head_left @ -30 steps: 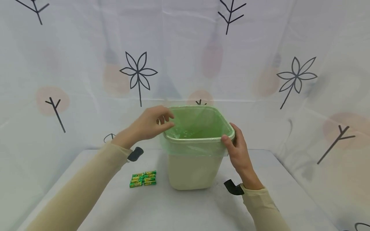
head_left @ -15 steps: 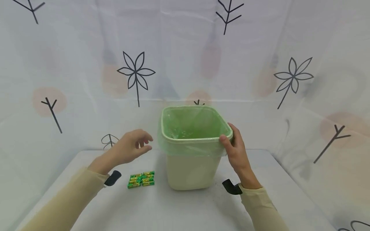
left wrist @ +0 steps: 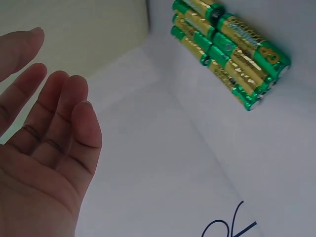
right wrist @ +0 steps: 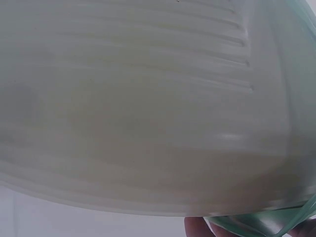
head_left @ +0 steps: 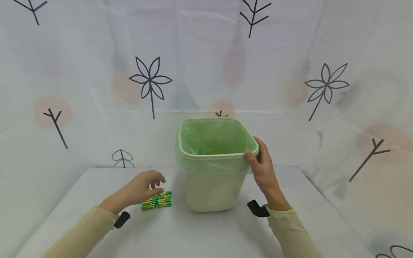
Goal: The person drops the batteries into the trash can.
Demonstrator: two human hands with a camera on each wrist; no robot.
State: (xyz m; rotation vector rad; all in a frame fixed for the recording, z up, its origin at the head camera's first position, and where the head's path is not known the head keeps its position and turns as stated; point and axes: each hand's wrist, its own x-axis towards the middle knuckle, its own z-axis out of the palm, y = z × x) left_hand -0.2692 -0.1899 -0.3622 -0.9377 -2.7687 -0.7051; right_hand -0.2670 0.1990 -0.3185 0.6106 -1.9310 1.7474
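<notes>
Watching remotely, I see batteries [head_left: 164,201], long axes left-to-right, in the head view's lower left, just below and right of the nearer left hand [head_left: 140,187], curved and empty, the right hand [head_left: 264,170] gripping the bin rim [head_left: 209,156].

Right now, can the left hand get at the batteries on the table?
Probably yes: the left hand is close to the batteries, its fingers look empty, and nothing visible lies between hand and batteries. The bin stands beside the batteries, not in the way.
</notes>
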